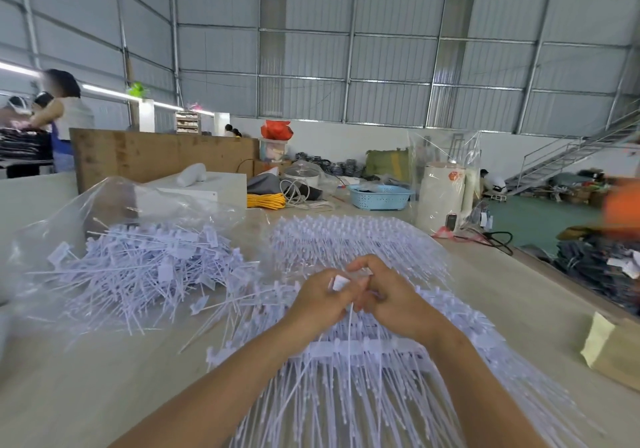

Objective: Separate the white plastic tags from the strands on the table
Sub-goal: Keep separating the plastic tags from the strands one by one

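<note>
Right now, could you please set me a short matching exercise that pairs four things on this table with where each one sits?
Things:
1. loose tag pile
2. blue basket
3. yellow cable coil
4. single white tag

Places:
A. pinched between the hands
B. far side of the table, left of the white appliance
C. on clear plastic, left of the hands
D. beside the white box, behind the uncut strands

Pairs: 1-C, 2-B, 3-D, 4-A
</note>
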